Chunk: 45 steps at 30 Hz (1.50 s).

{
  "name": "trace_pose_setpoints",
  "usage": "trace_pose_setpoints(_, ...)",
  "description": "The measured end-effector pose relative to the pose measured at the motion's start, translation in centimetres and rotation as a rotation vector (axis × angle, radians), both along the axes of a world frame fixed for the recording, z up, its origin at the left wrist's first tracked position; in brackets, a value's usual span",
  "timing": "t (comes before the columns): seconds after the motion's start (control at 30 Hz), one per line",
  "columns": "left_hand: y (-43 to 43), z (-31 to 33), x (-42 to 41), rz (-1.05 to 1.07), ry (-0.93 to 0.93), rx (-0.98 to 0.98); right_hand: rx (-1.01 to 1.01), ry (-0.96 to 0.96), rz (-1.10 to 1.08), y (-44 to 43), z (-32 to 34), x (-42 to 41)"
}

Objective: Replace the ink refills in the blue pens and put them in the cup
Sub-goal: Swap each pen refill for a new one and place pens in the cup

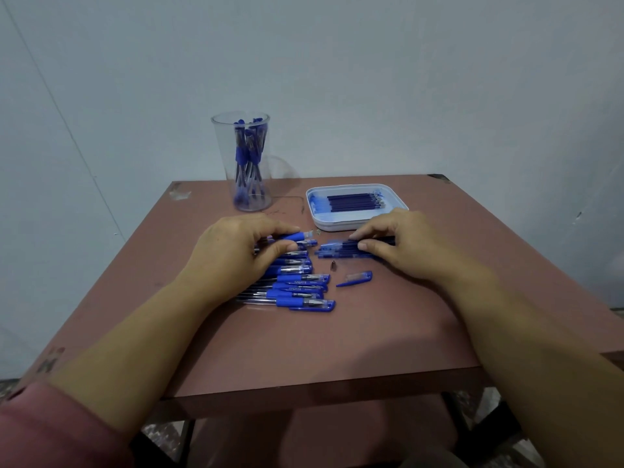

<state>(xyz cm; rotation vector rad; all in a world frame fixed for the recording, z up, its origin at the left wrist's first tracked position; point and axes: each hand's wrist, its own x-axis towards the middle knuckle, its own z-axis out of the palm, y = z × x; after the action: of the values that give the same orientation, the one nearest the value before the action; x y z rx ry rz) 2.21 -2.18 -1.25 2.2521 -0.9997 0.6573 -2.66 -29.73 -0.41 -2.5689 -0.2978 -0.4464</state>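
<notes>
1. Pinching one pen (297,236) at the pile's (297,292) far end is your left hand (243,251); your right hand (401,244) pinches loose refills (347,252) beside it.
2. Likely the refill swap; next, thread one refill straight in.
3. Beyond: tray (337,228), then cup (223,170) holding pens.

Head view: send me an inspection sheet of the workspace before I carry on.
Surface: brown table, scuffed at the far left corner.
Job's things: cup at the back with blue pens inside; row of pens at near left; tray holding refills; loose refills in front of the tray.
Clutter: cap and small metal tip beside the row.
Hands: left hand pinches a pen; right hand pinches the loose refills.
Cables: nothing seen.
Surroundings: plain wall behind.
</notes>
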Motion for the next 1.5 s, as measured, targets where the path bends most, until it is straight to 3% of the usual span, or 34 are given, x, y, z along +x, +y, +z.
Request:
trace_pose_setpoints(0.23, 0.1, 0.1, -0.1, 0.000, 0.002, 0.002, -0.094, -0.041, 0.031, 0.2, 0.0, 0.4)
trace_pose_setpoints(0.47, 0.2, 0.2, 0.1, 0.003, 0.008, -0.004, -0.049, -0.082, 0.004, -0.1, 0.4, 1.0)
trace_pose_setpoints(0.7, 0.3, 0.2, 0.4, 0.001, 0.019, -0.006, -0.132, 0.088, -0.043, -0.7, 4.0, 4.7)
trace_pose_setpoints(0.97, 0.4, 0.0, 0.7, -0.003, 0.021, 0.019, -0.185, 0.302, -0.035, -0.9, 3.6, 8.5)
trace_pose_setpoints(1.5, 0.3, 0.2, 0.7, 0.001, 0.028, 0.033, -0.254, 0.283, -0.068, -0.2, 3.9, 8.7)
